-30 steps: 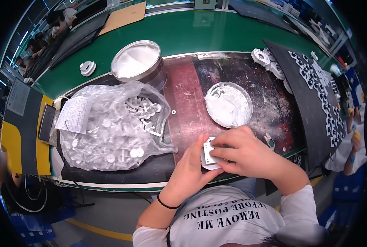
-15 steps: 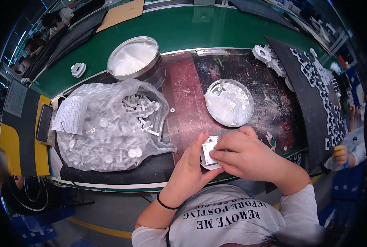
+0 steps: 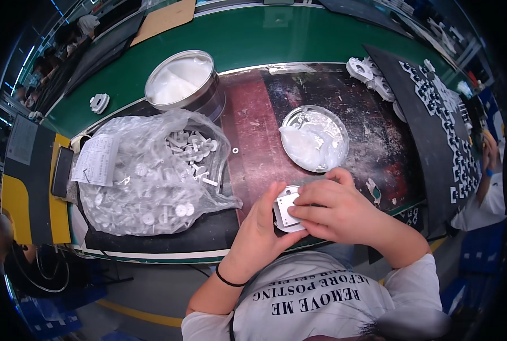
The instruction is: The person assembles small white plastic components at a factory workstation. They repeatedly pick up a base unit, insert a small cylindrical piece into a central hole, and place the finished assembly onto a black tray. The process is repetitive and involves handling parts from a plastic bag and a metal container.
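At the front edge of the table, my left hand (image 3: 259, 230) is closed around the side of a white plastic housing (image 3: 288, 223). It has a rounded top and a flat square plate with small holes. My right hand (image 3: 330, 207) presses its bunched fingertips onto the plate's right side; whatever lies under them is hidden. Just beyond the hands stands a round metal dish (image 3: 336, 165) with a crumpled clear plastic liner and whitish contents. To my left lies a large clear bag (image 3: 134, 210) full of white plastic gears with shafts (image 3: 194, 146).
A metal tin (image 3: 205, 99) with white contents stands behind the bag. One small white ring (image 3: 235, 150) lies on the red mat. A dark board (image 3: 404, 108) at right carries rows of white parts. Another white part (image 3: 99, 103) sits on the green belt (image 3: 248, 37). A co-worker's arm (image 3: 489, 165) is at far right.
My right fingertips have shifted slightly on the plate, while my left hand keeps its hold. At far right, the co-worker's hand has moved up and away.
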Demonstrator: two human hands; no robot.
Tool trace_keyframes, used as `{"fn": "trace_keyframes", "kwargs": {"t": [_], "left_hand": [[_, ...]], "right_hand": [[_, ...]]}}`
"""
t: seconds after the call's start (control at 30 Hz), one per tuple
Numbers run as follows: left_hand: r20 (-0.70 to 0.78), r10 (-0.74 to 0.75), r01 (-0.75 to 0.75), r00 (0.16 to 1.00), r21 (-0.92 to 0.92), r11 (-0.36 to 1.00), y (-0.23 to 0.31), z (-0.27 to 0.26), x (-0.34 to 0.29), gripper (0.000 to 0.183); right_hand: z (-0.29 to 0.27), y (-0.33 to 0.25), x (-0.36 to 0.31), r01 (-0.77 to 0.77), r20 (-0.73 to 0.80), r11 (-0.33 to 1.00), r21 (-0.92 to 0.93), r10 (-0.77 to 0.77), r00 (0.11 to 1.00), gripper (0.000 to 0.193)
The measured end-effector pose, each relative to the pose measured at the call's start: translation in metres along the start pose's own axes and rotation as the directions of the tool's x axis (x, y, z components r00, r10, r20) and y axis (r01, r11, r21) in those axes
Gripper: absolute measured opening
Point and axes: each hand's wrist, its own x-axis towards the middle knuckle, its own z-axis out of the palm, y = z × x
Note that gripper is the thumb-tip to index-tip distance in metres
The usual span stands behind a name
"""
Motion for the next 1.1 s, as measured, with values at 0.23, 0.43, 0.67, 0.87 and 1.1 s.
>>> {"fn": "trace_keyframes", "kwargs": {"t": [0.23,0.43,0.67,0.87,1.1], "left_hand": [[0.019,-0.107,0.089,0.994,0.413,0.906,0.020,-0.067,0.012,0.054],[0.057,-0.072,-0.003,0.996,0.808,0.588,-0.015,-0.112,0.045,0.017],[0.011,-0.067,0.031,0.998,0.807,0.590,-0.029,-0.110,0.047,0.009],[0.067,-0.173,0.027,0.983,0.871,0.491,-0.037,-0.113,0.053,0.015],[0.032,-0.127,0.045,0.991,0.827,0.560,-0.024,-0.121,0.065,0.014]], "right_hand": [[-0.016,0.004,-0.049,-0.138,-0.362,0.990,0.039,0.143,0.921,0.031],[-0.022,-0.005,-0.067,-0.149,-0.423,0.986,0.074,0.166,0.891,0.026],[-0.026,0.003,-0.084,-0.120,-0.541,0.989,0.091,0.150,0.827,0.020],[-0.026,0.004,-0.085,-0.092,-0.578,0.988,0.121,0.145,0.803,0.016],[-0.026,0.006,-0.092,-0.088,-0.597,0.989,0.116,0.140,0.790,0.015]]}}
